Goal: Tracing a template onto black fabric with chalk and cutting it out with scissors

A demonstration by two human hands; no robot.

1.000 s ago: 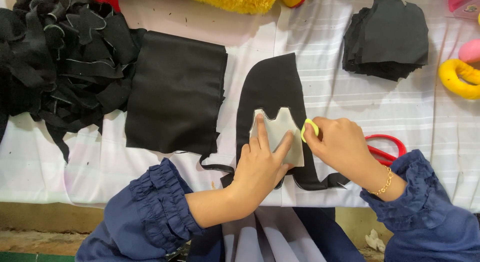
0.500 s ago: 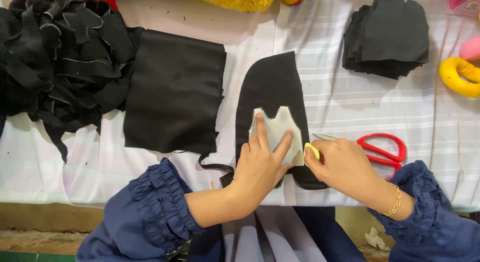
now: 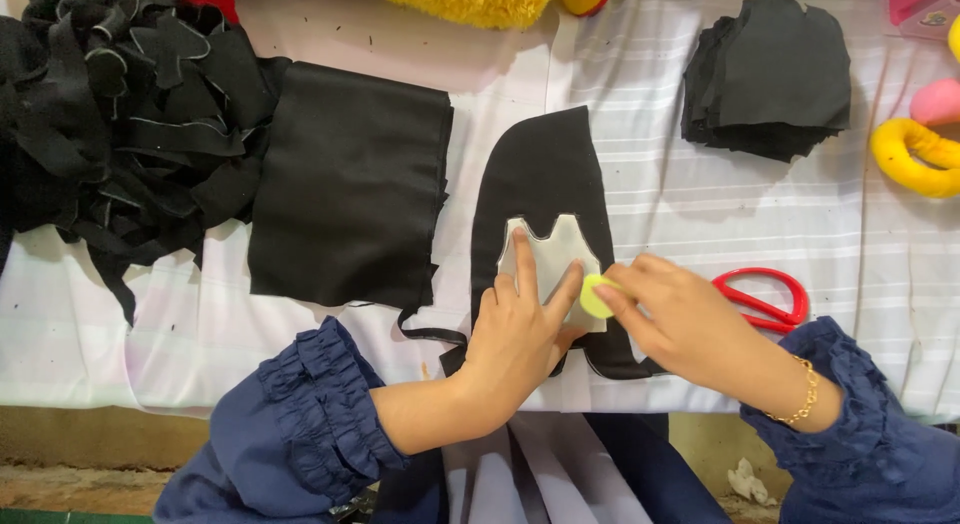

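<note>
On the white striped cloth-covered table (image 3: 700, 214), near its front edge, lies a black arch-shaped piece of fabric (image 3: 545, 169), and on its lower half rests a pale cardboard template with a wavy top edge (image 3: 550, 252). The left hand (image 3: 515, 344) presses flat on the template, fingers spread, pinning it to the fabric rather than gripping it. The right hand (image 3: 680, 324) pinches a small yellow-green disc of tailor's chalk (image 3: 597, 296) between thumb and fingertips, its edge touching the template's right side.

The fabric looks thin, soft and limp, so it would likely shift or wrinkle unless held down flat; the template seems light yet stiff enough to trace around, and is best steadied from above near its middle. The chalk appears small and brittle, best held by its rim.

Counted: one template, one chalk disc, one arch-shaped piece, one larger folded black cloth (image 3: 350, 184) to the left, one heap of black fabric scraps (image 3: 110, 124) further left, one stack of cut black pieces (image 3: 770, 74) at upper right, one pair of red-handled scissors (image 3: 765, 299) just beside the right wrist, and one yellow ring-shaped soft toy (image 3: 910, 159).
</note>
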